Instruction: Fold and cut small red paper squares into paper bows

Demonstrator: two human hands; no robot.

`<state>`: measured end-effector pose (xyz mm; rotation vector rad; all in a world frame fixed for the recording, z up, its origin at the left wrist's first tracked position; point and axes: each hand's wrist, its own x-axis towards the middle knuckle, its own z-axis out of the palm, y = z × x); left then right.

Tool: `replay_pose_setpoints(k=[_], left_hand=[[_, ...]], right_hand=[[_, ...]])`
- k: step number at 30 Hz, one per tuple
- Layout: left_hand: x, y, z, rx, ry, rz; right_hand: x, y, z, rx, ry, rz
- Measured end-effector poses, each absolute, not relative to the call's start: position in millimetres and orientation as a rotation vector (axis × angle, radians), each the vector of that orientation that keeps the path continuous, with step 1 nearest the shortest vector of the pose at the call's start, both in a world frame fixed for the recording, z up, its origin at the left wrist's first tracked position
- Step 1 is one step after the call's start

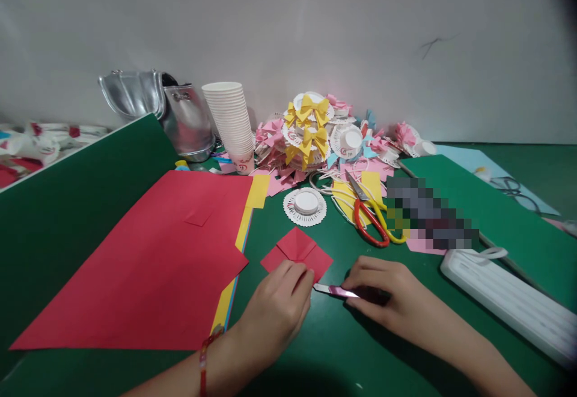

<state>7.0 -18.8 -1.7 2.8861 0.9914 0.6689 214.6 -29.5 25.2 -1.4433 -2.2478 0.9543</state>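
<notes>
A folded red paper square (296, 245) lies with its corners pointing up, down and sideways on the green table (315, 349). My left hand (285, 292), fingers bent together, presses on its lower part and hides some of it. To the right, my right hand (383, 289) grips a small craft knife (340, 291) between thumb and fingers. The knife's pale blade points left, its tip at the paper's lower corner. Just beyond the paper sits a white fringed paper disc (305, 206) with a raised centre.
Large red sheets (148, 265) lie at the left. Behind are stacked paper cups (229, 121), a silver bag (184, 121) and a pile of bow-decorated discs (311, 127). Scissors (372, 217) and a white power strip (509, 301) are at the right.
</notes>
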Motion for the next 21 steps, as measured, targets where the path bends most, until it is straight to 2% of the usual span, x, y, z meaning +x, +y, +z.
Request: replay_pose_setpoints(k=[13, 21], left_hand=[[7.9, -22.1, -2.3, 3.001, 1.014, 0.642], [6.3, -28.0, -4.3, 3.079, 1.052, 0.715]], right_hand=[[210.3, -34.8, 17.5, -1.462, -2.19, 0.908], [193.9, -38.0, 10.7, -1.555, -2.217, 0.74]])
